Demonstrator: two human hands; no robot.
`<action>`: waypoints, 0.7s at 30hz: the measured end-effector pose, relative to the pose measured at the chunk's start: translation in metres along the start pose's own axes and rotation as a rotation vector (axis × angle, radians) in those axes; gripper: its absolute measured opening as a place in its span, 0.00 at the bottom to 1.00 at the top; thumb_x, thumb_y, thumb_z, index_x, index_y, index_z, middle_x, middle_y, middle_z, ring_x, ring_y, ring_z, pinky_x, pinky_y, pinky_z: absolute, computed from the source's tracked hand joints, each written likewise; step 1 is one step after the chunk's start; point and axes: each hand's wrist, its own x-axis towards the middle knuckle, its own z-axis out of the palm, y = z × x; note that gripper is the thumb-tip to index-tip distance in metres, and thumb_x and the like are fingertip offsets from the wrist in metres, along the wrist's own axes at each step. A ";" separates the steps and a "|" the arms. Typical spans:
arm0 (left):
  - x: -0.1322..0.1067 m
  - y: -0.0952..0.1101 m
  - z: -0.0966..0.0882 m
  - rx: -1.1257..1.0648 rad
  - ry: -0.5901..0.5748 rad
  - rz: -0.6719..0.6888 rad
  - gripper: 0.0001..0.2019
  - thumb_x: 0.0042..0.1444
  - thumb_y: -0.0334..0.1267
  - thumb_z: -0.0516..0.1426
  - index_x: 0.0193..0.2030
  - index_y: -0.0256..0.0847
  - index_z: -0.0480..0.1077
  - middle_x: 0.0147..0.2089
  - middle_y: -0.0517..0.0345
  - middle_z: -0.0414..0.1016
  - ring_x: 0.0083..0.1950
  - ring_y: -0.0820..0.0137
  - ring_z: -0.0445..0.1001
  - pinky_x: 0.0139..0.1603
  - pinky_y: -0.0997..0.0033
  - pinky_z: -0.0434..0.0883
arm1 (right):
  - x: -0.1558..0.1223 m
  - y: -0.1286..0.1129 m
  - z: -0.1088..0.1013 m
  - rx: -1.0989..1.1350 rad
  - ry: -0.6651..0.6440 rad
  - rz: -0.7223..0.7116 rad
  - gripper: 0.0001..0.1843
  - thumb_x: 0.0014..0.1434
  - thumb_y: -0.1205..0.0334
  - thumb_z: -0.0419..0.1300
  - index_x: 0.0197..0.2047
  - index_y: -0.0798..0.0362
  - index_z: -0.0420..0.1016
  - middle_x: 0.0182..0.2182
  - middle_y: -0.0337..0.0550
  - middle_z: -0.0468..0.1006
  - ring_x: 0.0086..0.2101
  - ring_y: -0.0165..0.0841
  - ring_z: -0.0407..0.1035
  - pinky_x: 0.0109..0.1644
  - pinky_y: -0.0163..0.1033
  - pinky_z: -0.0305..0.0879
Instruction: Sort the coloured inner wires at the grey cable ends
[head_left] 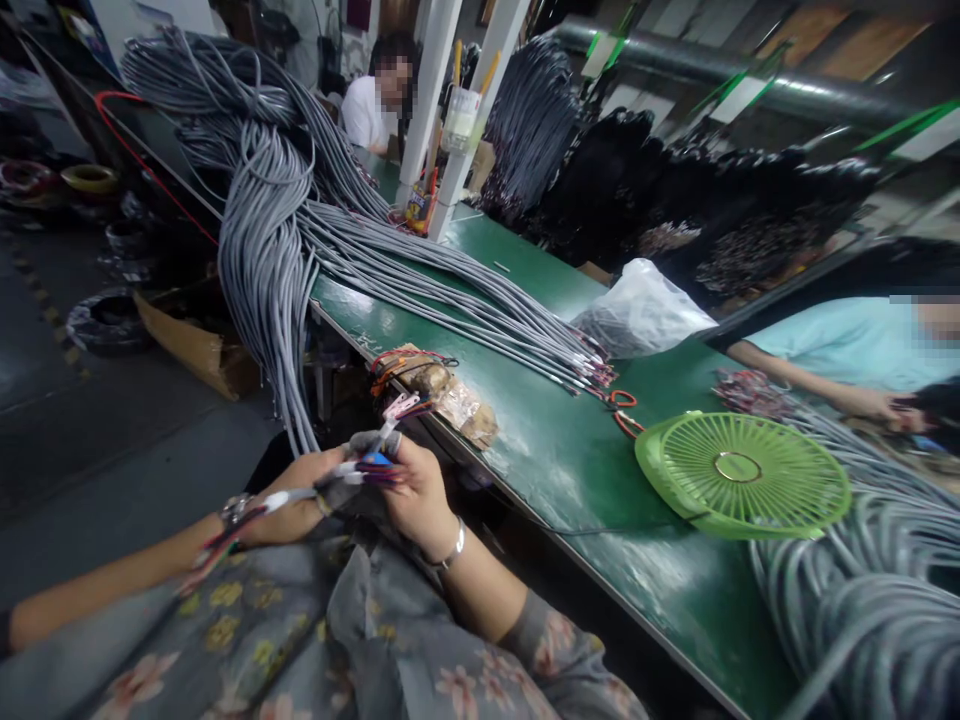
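Close to my body, my left hand (300,500) is closed around a grey cable with a white end (281,498), whose thin coloured wires trail over my wrist. My right hand (420,495) pinches a bunch of dark red and purple wires (381,472) with a small blue piece (377,459) among them. The two hands nearly meet, and the fingertips partly hide what lies between them. Just beyond them, a pink and white connector (403,405) shows near the table edge. Beside it lies a lump wrapped in brown tape (457,400) with orange and black wires.
A long bundle of grey cables (450,290) lies across the green table (570,470) and hangs over its left edge. A green fan (739,470), orange-handled scissors (622,402) and a plastic bag (645,310) are to the right. Co-workers sit across and at right.
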 end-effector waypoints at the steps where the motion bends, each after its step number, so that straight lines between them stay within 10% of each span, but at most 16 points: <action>1: 0.004 0.000 0.004 -0.003 -0.071 0.006 0.16 0.49 0.57 0.66 0.30 0.45 0.78 0.30 0.55 0.81 0.35 0.60 0.78 0.41 0.63 0.78 | 0.004 -0.001 0.002 -0.014 0.031 0.012 0.15 0.69 0.50 0.60 0.44 0.50 0.83 0.34 0.43 0.84 0.36 0.36 0.78 0.44 0.40 0.75; 4: 0.011 -0.001 0.009 -0.012 -0.172 -0.020 0.20 0.55 0.59 0.61 0.24 0.46 0.70 0.19 0.62 0.69 0.22 0.69 0.65 0.26 0.69 0.70 | 0.010 0.002 0.004 -0.082 0.109 0.024 0.14 0.68 0.51 0.60 0.44 0.51 0.82 0.36 0.44 0.83 0.36 0.36 0.76 0.44 0.41 0.75; 8: 0.013 -0.002 0.007 -0.006 0.041 -0.099 0.18 0.53 0.56 0.63 0.23 0.46 0.68 0.15 0.68 0.60 0.22 0.69 0.64 0.25 0.71 0.66 | -0.002 0.010 0.009 -0.153 0.299 -0.029 0.11 0.67 0.55 0.60 0.47 0.52 0.77 0.35 0.44 0.80 0.34 0.34 0.74 0.41 0.40 0.74; 13: 0.010 -0.016 0.012 -0.008 0.171 -0.147 0.14 0.44 0.50 0.66 0.26 0.44 0.70 0.22 0.64 0.73 0.25 0.68 0.69 0.28 0.69 0.71 | -0.010 0.007 0.021 -0.231 0.158 -0.094 0.17 0.65 0.45 0.62 0.45 0.50 0.75 0.31 0.40 0.77 0.27 0.31 0.68 0.32 0.36 0.70; 21: 0.011 -0.024 0.021 -0.002 -0.062 -0.084 0.16 0.45 0.53 0.68 0.32 0.42 0.79 0.28 0.56 0.83 0.34 0.60 0.79 0.40 0.62 0.78 | -0.001 0.001 0.015 -0.209 0.120 -0.107 0.16 0.70 0.52 0.56 0.34 0.50 0.77 0.32 0.44 0.78 0.33 0.35 0.73 0.41 0.40 0.73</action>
